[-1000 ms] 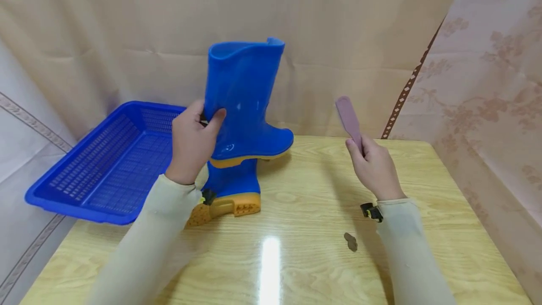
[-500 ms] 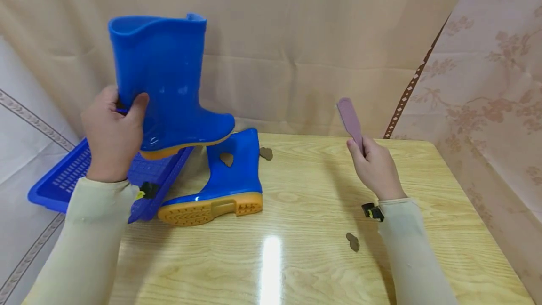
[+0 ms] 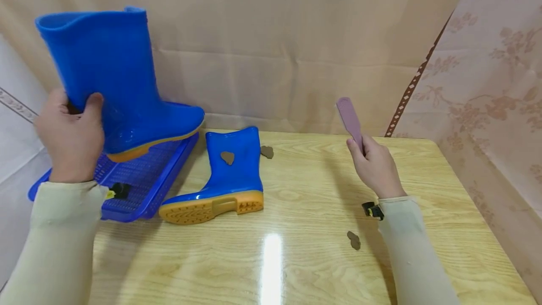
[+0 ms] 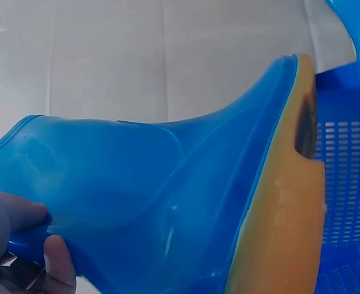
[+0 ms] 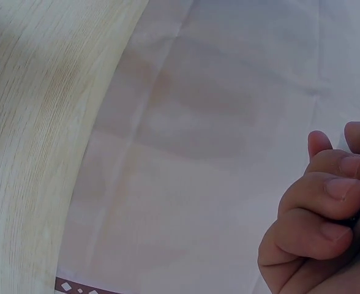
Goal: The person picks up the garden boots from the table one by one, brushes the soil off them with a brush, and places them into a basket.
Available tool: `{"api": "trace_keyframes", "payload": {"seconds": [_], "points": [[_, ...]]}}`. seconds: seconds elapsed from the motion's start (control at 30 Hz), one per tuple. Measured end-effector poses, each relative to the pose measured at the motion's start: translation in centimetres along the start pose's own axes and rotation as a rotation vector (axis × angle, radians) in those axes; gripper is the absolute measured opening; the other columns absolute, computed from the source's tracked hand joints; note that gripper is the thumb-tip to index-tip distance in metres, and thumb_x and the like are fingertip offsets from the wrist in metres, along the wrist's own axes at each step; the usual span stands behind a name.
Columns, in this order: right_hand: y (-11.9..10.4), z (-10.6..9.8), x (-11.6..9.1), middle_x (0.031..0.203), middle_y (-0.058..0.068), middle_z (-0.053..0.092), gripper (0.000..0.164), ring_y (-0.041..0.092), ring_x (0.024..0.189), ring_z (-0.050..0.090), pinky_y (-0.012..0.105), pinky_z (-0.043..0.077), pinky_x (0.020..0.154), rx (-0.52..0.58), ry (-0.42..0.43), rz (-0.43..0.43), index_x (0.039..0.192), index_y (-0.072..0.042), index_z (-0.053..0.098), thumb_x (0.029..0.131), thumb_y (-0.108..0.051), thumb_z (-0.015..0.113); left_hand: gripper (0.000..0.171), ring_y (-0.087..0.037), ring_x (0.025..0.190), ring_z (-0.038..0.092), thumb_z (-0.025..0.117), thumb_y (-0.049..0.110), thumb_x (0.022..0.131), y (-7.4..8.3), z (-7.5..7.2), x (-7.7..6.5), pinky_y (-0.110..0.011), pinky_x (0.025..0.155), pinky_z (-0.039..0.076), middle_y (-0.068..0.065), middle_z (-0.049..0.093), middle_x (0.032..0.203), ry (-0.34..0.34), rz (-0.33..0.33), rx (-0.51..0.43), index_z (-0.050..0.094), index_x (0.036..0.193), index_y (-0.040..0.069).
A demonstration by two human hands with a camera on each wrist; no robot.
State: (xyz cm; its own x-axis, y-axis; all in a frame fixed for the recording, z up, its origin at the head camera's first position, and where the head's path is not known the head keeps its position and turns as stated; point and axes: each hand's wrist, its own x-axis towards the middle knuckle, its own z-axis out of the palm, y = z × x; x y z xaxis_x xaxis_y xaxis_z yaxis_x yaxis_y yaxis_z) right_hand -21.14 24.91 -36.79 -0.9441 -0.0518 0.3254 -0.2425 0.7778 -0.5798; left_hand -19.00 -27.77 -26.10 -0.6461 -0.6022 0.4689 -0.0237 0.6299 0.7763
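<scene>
My left hand [image 3: 69, 140] grips a blue rain boot [image 3: 114, 74] by the back of its shaft and holds it upright over the blue basket [image 3: 179, 164]. In the left wrist view, its yellow-orange sole [image 4: 278, 214] shows a dark patch near the arch. A second blue rain boot [image 3: 237, 178] lies on its side right of the basket, with a brown lump [image 3: 227, 157] on its shaft. My right hand [image 3: 377, 166] holds a flat mauve spatula [image 3: 349, 116] blade up over the table's right half. The right wrist view shows those fingers [image 5: 315, 190] curled; the spatula is hardly visible there.
One brown piece [image 3: 267, 152] lies beside the lying boot's shaft, another [image 3: 354, 240] toward the front right of the wooden table [image 3: 305, 267]. A beige curtain [image 3: 296, 51] hangs behind; a floral-patterned cloth [image 3: 499, 107] borders the right side.
My left hand has carried the boot leftward, from above the lying boot to over the basket. The lying boot and its brown lump now show fully. My right hand has stayed nearly still.
</scene>
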Motion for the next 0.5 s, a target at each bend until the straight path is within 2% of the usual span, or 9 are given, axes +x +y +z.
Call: {"api": "trace_keyframes", "payload": {"seconds": [0.1, 0.23, 0.4, 0.47, 0.5], "points": [[0.1, 0.0, -0.1, 0.062, 0.004, 0.044, 0.047, 0.017, 0.048, 0.036, 0.031, 0.032, 0.043, 0.000, -0.004, 0.010, 0.086, -0.010, 0.049, 0.110, -0.050, 0.042, 0.040, -0.010, 0.129, 0.060, 0.056, 0.035, 0.104, 0.1, -0.1, 0.3, -0.037, 0.111, 0.043, 0.005, 0.064, 0.141, 0.065, 0.011, 0.031, 0.067, 0.137, 0.014], [0.1, 0.0, -0.1, 0.062, 0.004, 0.044, 0.047, 0.017, 0.048, 0.037, 0.031, 0.033, 0.043, 0.000, -0.010, 0.012, 0.087, -0.009, 0.049, 0.110, -0.050, 0.041, 0.041, -0.012, 0.128, 0.060, 0.055, 0.034, 0.104, -0.1, 0.1, 0.4, -0.037, 0.110, 0.044, 0.003, 0.065, 0.140, 0.073, 0.018, 0.038, 0.066, 0.137, 0.012], [0.2, 0.1, 0.1, 0.062, 0.005, 0.045, 0.048, 0.017, 0.048, 0.038, 0.031, 0.033, 0.043, 0.003, -0.021, 0.010, 0.086, -0.009, 0.049, 0.110, -0.050, 0.041, 0.043, -0.009, 0.126, 0.062, 0.057, 0.036, 0.103, -1.4, 0.7, 0.9, -0.034, 0.109, 0.047, 0.002, 0.065, 0.140, 0.017, -0.004, 0.037, 0.067, 0.135, 0.009], [0.3, 0.1, 0.1, 0.062, 0.005, 0.044, 0.048, 0.017, 0.048, 0.038, 0.031, 0.033, 0.043, 0.003, -0.018, 0.009, 0.086, -0.009, 0.049, 0.110, -0.050, 0.042, 0.045, -0.011, 0.127, 0.061, 0.056, 0.037, 0.103, -1.8, 0.8, 1.0, -0.037, 0.110, 0.047, 0.000, 0.064, 0.142, -0.028, -0.027, 0.046, 0.065, 0.136, 0.008], [0.3, 0.1, 0.0, 0.062, 0.005, 0.045, 0.048, 0.017, 0.048, 0.038, 0.031, 0.033, 0.043, 0.002, -0.018, 0.010, 0.086, -0.009, 0.049, 0.110, -0.050, 0.041, 0.046, -0.012, 0.125, 0.063, 0.056, 0.038, 0.103, -2.1, 0.9, 1.0, -0.033, 0.108, 0.049, -0.002, 0.065, 0.141, -0.048, -0.033, 0.062, 0.065, 0.135, 0.007]]}}
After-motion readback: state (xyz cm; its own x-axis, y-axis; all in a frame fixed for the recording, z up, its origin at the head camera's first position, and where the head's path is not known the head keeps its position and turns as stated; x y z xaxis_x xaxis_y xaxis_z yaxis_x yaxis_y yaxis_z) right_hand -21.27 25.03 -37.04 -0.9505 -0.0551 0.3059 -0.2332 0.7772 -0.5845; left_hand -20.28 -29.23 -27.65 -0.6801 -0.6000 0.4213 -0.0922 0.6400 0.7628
